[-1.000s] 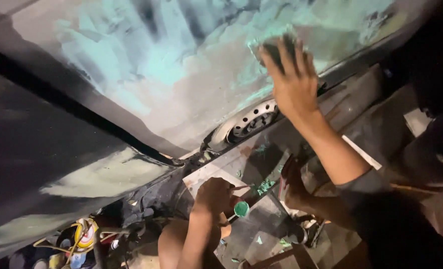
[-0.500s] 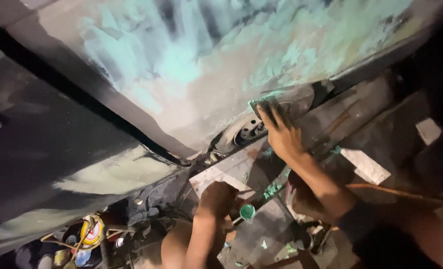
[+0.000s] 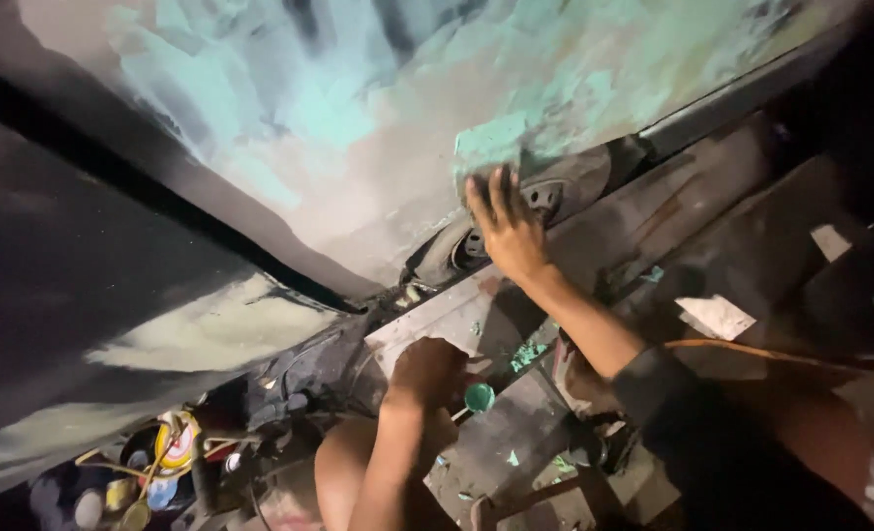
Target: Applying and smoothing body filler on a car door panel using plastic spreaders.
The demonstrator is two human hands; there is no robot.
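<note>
The right hand (image 3: 508, 231) presses a green sanding pad (image 3: 491, 146) flat against the car panel (image 3: 378, 147), fingers spread. The left hand (image 3: 427, 372) is closed around a green-tipped tool (image 3: 478, 397). White paper scraps (image 3: 717, 317) lie at the floor's right edge.

car panel (image 3: 358, 147) overhead, wheel (image 3: 515, 221) blocking

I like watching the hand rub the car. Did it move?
Yes. The right hand slid down the car panel toward the wheel.

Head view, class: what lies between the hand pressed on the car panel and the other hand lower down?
Between the right hand and left hand lies a pale board with green smears, seen in the head view.
</note>
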